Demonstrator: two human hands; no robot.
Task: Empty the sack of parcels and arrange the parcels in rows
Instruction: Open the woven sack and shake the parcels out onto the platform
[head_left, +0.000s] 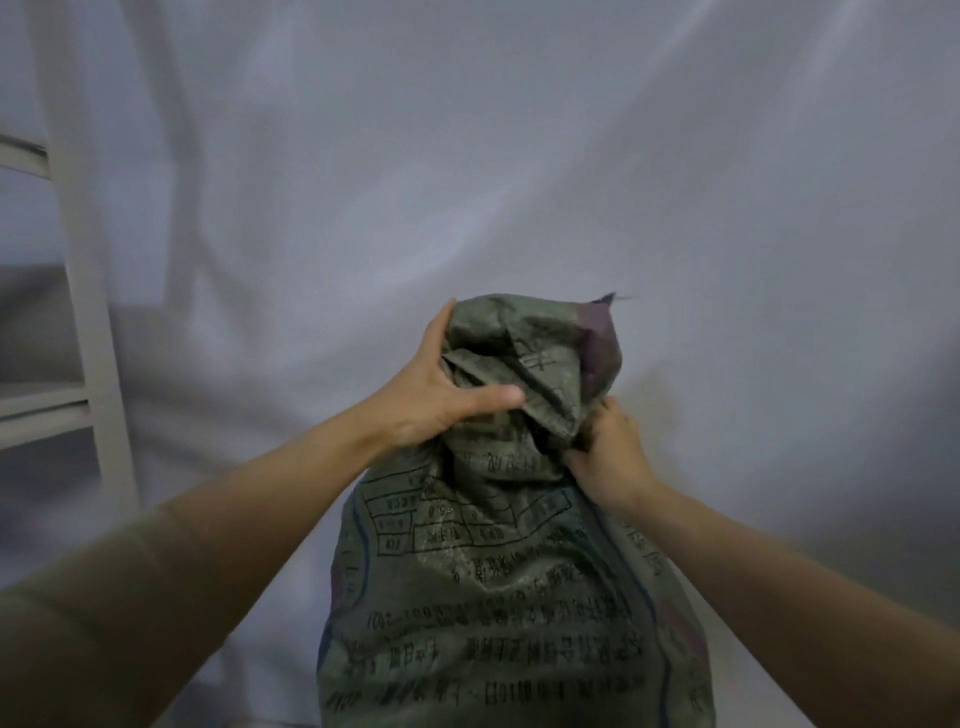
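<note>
A green woven sack (498, 582) with black printed text stands upright in the lower middle of the head view, bulging and full. Its top is bunched and folded over, with a purple patch at the upper right. My left hand (441, 387) grips the bunched neck from the left, thumb laid across the front fold. My right hand (610, 449) pinches the fabric on the right side of the neck, just below the fold. No parcels are visible; the sack hides its contents.
A white sheet (519, 182) covers the whole surface behind and around the sack, lying in soft wrinkles. A pale metal rack frame (88, 291) with horizontal bars stands at the left edge.
</note>
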